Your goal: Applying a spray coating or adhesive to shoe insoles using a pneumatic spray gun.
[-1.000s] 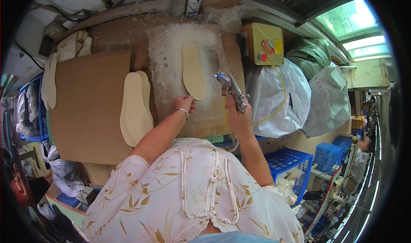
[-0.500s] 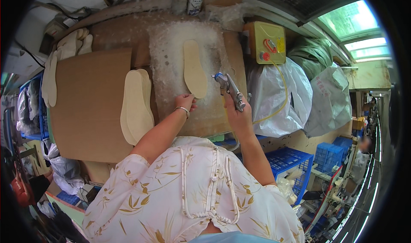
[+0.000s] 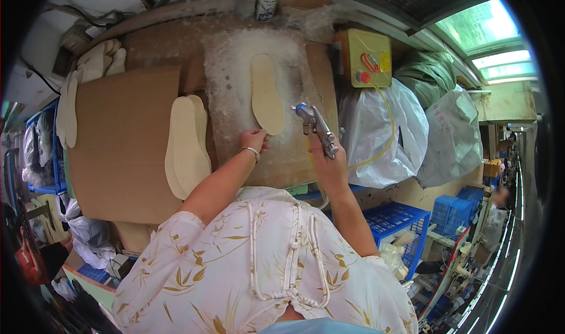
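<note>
A single cream insole [image 3: 268,93] lies on a board [image 3: 229,116] coated with whitish residue. At its near, heel end my left hand [image 3: 255,140] is closed, thumb and finger pinching the edge. My right hand [image 3: 329,160] grips a metal spray gun [image 3: 316,126] to the right of the insole. The gun's nozzle points toward the insole without touching it. A yellow hose [image 3: 393,125] runs from a yellow metal can [image 3: 369,57] toward my right hand. Left of the board, a stack of similar insoles [image 3: 187,149] rests on brown cardboard [image 3: 126,146].
More insoles [image 3: 69,110] lie at the far left edge. A bottle [image 3: 268,2] stands behind the board. White plastic bags [image 3: 385,137] bulge beside the table on the right, above a blue crate [image 3: 400,222].
The spray gun has turned and shifted very slightly in my right hand. My left hand and the insole stay practically in place.
</note>
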Demonstrator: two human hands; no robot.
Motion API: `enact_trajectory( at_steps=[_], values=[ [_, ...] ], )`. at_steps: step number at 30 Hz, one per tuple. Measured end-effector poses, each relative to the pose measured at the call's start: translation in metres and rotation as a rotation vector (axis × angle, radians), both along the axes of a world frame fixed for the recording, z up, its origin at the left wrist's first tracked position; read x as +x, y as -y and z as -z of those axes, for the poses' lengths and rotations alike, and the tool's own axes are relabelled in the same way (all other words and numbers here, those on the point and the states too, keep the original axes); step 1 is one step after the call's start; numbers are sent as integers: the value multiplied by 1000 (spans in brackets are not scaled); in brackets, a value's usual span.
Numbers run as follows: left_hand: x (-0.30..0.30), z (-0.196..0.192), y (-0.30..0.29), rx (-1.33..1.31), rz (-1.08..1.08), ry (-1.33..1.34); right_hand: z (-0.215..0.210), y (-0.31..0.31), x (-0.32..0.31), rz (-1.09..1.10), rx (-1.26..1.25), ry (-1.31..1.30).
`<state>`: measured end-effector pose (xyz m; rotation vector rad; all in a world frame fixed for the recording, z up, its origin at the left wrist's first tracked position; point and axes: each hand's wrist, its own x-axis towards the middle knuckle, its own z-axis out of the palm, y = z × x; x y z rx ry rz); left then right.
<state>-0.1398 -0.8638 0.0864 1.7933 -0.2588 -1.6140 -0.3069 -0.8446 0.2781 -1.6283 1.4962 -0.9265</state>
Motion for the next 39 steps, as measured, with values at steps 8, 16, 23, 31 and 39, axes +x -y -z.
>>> enact_trajectory(
  at_steps=[8,16,23,31,39],
  values=[
    [-1,1,0,5,-17,8,-7,6,1,18,25,-39],
    [-1,2,0,0,-22,1,-9,-12,-4,-10,26,-64],
    [-1,2,-1,5,-19,5,-13,-18,-6,-60,41,-40],
    [0,2,-1,8,-2,-6,-14,-30,-13,-78,82,-68],
    [-1,3,-1,-6,-10,6,-14,-34,-21,1,120,-109]
  ],
)
